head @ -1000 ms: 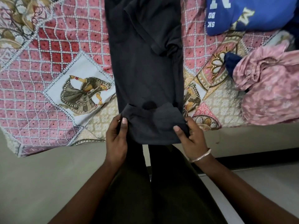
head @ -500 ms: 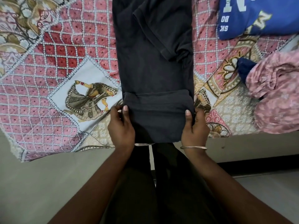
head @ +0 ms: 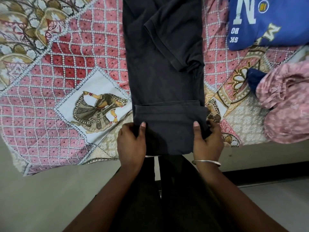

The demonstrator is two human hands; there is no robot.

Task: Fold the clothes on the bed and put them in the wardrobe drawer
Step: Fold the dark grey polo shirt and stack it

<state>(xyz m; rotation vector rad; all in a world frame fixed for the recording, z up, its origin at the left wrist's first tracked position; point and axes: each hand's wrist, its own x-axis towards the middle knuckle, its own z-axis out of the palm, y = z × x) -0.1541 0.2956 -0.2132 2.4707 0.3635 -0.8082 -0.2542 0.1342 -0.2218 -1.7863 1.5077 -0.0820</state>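
Observation:
A dark grey T-shirt (head: 164,67) lies lengthwise on the bed, folded into a narrow strip with one sleeve laid across it. Its near end is turned up over itself into a flap (head: 169,124) at the bed's front edge. My left hand (head: 131,143) grips the flap's left side, thumb on top. My right hand (head: 208,139), with a silver bangle on the wrist, grips the flap's right corner, bunching the cloth between thumb and fingers.
The bed has a pink and red patterned bedsheet (head: 66,67) with a dancer print. A blue printed garment (head: 269,22) lies at the far right, a crumpled pink garment (head: 287,104) below it, a dark blue piece (head: 254,78) tucked beside. The floor lies below the bed's edge.
The near end of the T-shirt was lifted and turned up over the strip into a wider, flatter flap. Both hands slid forward with it onto the bed's edge.

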